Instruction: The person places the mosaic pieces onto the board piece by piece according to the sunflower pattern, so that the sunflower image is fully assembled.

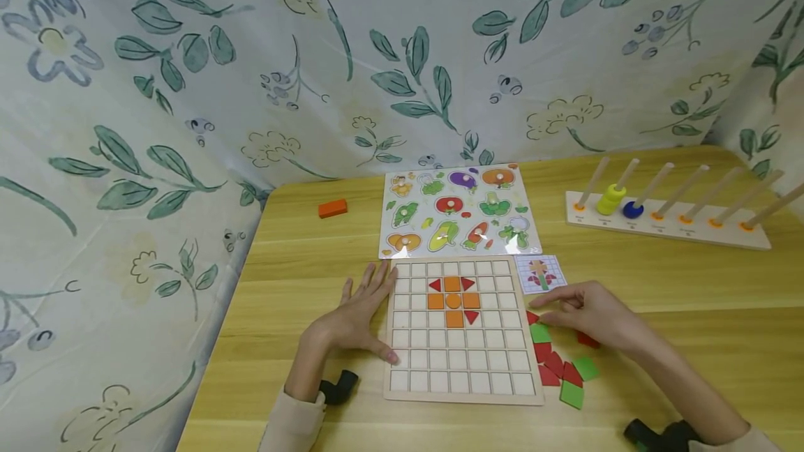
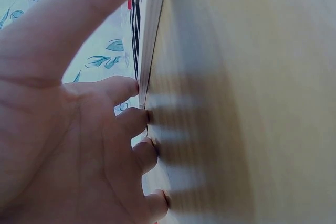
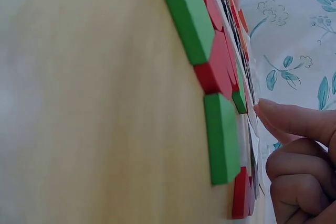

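Observation:
My left hand point(image 1: 353, 324) lies with fingers spread along the left side of a wooden grid board point(image 1: 463, 396). Its thumb rests on the board's edge; in the left wrist view the fingertips point(image 2: 137, 122) touch the rim and table. On the board sit orange squares point(image 1: 452, 284) around an orange circle point(image 1: 453, 300), with red triangles point(image 1: 435, 286) at three corners. My right hand point(image 1: 590, 316) hovers right of the board, thumb and index finger apart beside a loose red triangle point(image 1: 532, 317). Its other fingers point(image 3: 294, 163) are bent, with no piece visible in them.
Loose green pieces point(image 1: 572, 394) and red pieces point(image 1: 549, 375) lie right of the board. A pattern card point(image 1: 540, 273) lies at its upper right corner. Behind are a vegetable puzzle point(image 1: 414, 194), an orange block point(image 1: 333, 208) and a peg stand point(image 1: 691, 227) with rings.

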`<control>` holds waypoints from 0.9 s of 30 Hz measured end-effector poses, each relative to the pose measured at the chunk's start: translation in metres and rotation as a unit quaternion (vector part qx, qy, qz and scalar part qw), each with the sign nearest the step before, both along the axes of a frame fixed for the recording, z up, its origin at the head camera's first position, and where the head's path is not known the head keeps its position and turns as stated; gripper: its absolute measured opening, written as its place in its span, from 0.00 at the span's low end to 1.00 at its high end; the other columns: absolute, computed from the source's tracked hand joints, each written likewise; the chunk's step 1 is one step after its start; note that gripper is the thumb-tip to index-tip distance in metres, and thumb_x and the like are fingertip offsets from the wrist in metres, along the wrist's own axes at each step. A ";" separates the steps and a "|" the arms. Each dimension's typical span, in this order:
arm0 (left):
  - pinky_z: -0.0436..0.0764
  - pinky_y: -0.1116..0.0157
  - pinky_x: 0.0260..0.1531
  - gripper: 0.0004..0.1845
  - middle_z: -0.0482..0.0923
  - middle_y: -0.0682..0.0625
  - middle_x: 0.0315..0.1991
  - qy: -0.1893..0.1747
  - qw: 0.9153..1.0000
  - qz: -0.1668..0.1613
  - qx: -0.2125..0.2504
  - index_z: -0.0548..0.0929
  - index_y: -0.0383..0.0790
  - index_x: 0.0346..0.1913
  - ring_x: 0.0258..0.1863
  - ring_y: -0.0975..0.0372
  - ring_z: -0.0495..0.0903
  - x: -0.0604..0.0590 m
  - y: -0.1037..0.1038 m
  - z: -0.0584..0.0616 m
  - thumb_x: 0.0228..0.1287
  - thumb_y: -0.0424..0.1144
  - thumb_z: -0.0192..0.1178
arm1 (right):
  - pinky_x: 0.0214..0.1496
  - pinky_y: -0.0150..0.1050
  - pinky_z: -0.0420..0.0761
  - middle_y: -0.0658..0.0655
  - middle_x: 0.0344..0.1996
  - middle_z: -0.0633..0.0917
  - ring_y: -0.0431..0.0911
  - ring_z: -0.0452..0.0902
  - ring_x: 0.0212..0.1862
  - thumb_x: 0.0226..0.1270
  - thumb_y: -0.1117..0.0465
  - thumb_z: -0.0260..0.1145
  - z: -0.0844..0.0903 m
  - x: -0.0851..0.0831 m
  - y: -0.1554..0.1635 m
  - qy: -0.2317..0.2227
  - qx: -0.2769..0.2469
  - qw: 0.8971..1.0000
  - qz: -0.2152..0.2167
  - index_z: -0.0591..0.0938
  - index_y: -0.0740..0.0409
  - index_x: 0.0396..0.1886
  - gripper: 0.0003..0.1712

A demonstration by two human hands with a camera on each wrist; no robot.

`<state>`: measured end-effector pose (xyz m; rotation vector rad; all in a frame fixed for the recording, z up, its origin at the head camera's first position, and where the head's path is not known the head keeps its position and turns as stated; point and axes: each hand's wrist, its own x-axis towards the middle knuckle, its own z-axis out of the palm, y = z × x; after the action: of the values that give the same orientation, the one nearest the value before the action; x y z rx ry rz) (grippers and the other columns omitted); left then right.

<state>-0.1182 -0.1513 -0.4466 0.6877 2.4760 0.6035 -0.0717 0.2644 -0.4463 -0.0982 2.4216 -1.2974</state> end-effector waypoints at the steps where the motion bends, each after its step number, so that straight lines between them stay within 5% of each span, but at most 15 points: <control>1: 0.27 0.35 0.79 0.78 0.22 0.47 0.85 0.000 1.000 0.000 0.000 0.37 0.47 0.85 0.84 0.48 0.22 0.000 0.000 0.000 0.40 0.59 0.84 | 0.22 0.34 0.59 0.46 0.16 0.60 0.37 0.56 0.20 0.68 0.55 0.73 -0.001 -0.001 -0.002 0.000 0.001 1.000 0.004 0.89 0.59 0.51 0.17; 10: 0.27 0.35 0.79 0.78 0.22 0.48 0.85 0.004 1.000 -0.002 0.004 0.37 0.48 0.85 0.84 0.48 0.22 -0.001 0.000 -0.001 0.39 0.59 0.84 | 0.25 0.35 0.59 0.47 0.17 0.63 0.40 0.58 0.22 0.69 0.52 0.73 -0.006 -0.004 -0.007 -0.026 0.025 0.999 -0.005 0.88 0.58 0.51 0.17; 16: 0.28 0.35 0.79 0.79 0.22 0.48 0.85 0.005 1.000 -0.002 0.000 0.37 0.48 0.85 0.84 0.48 0.22 0.000 0.000 0.000 0.39 0.59 0.84 | 0.23 0.34 0.59 0.46 0.17 0.61 0.37 0.55 0.20 0.69 0.56 0.73 -0.006 -0.005 0.000 -0.017 -0.003 1.000 -0.008 0.87 0.61 0.50 0.16; 27: 0.28 0.35 0.79 0.78 0.22 0.48 0.85 0.004 1.000 -0.002 0.000 0.37 0.48 0.85 0.84 0.48 0.23 -0.001 -0.001 -0.001 0.39 0.59 0.84 | 0.24 0.33 0.60 0.47 0.18 0.61 0.38 0.58 0.22 0.68 0.63 0.70 -0.007 -0.010 0.006 -0.037 -0.030 0.998 0.044 0.87 0.62 0.56 0.17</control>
<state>-0.1190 -0.1519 -0.4481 0.6964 2.4809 0.6002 -0.0818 0.2708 -0.4532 -0.1672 2.2912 -1.3105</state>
